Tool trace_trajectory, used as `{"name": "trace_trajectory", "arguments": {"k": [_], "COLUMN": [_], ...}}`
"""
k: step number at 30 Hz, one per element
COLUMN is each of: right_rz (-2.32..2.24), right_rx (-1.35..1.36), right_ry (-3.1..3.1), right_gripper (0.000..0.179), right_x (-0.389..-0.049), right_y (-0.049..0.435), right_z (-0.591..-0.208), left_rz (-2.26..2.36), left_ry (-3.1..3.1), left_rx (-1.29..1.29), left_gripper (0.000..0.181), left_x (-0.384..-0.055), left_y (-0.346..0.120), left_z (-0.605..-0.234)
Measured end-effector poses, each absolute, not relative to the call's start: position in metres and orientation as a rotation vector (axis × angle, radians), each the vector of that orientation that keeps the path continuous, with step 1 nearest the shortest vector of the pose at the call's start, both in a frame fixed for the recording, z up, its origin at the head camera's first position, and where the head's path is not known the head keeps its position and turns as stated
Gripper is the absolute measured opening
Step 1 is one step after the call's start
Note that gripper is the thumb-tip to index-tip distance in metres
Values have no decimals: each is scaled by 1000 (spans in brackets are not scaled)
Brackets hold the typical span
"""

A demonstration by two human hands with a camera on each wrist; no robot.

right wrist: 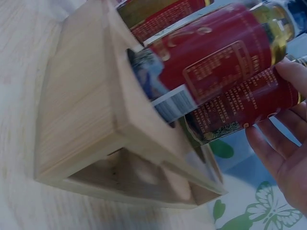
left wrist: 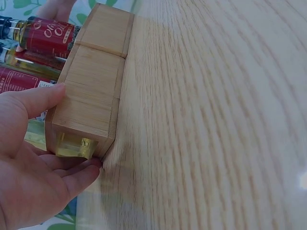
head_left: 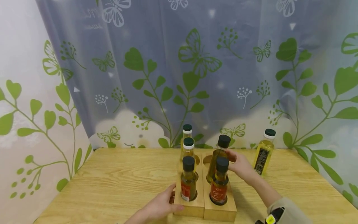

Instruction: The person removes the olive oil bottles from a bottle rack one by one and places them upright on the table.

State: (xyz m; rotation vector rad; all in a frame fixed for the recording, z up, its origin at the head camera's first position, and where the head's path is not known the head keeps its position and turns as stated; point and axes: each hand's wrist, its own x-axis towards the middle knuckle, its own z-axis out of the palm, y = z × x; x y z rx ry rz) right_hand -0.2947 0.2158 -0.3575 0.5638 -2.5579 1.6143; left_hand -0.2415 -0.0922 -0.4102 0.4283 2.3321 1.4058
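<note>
Two wooden bottle racks [head_left: 193,211] stand side by side on the table. My left hand [head_left: 158,203] holds the left rack by its side, the thumb on its front edge [left wrist: 88,91]. At the right rack [right wrist: 81,96], my right hand [head_left: 241,166] grips a dark-capped oil bottle [head_left: 216,157] with a red label [right wrist: 242,103]. That bottle leans behind the front red-labelled bottle [head_left: 218,188], its base near the rack's top. In the left rack stand a red-labelled bottle [head_left: 188,182] and two green-capped bottles [head_left: 188,149] behind it.
A green-capped bottle of yellow oil [head_left: 263,154] stands on the table [head_left: 134,168] to the right, beyond my right forearm. A round hole [head_left: 207,160] shows at the right rack's back. A patterned curtain [head_left: 167,77] hangs behind the table.
</note>
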Motion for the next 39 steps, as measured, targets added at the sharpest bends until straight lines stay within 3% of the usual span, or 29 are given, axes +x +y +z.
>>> {"name": "trace_trajectory", "arguments": {"k": [13,39], "right_rz": [1547,1471], "right_rx": [415,373], "right_ry": [-2581,-2546], "right_gripper": [78,58], "right_x": [-290,-275], "right_y": [234,286], "right_z": [-339,-338], "left_rz": [1405,1422], "left_ry": [2323,2323], "left_rx": [410,445], "left_gripper": [89,91], "left_x": [-241,-241], "left_y": [-92,-93], "left_z": [-411,-411]}}
